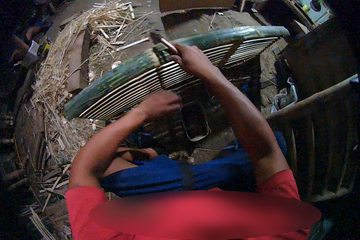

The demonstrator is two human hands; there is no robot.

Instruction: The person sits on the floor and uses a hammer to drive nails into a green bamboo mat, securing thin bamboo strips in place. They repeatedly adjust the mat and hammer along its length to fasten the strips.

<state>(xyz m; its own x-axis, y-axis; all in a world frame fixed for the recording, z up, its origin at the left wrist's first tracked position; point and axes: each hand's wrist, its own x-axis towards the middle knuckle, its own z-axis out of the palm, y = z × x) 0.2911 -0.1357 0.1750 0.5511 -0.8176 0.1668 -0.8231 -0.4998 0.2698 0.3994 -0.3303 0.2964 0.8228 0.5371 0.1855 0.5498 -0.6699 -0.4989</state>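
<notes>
A long green bamboo pole (120, 74) slants across the view, with several thin pale slats (124, 94) running alongside it on my side. My right hand (192, 60) is closed around the light handle of a small hammer (170, 46). The hammer's dark head is just beyond the pole, close to a dark crosswise binding (159, 72). My left hand (160, 105) hovers over or beside the near slats, left of the hammer hand. Its fingers are curled together and somewhat blurred; whatever they hold cannot be made out.
Pale shavings and strips (56, 92) heap along the left, around a wooden block (79, 60). An open rectangular container (196, 138) lies below the slats. On the right are a slatted wooden bench (316, 100) and a clear plastic bag (284, 98). Blue-clad legs (160, 176) are nearest me.
</notes>
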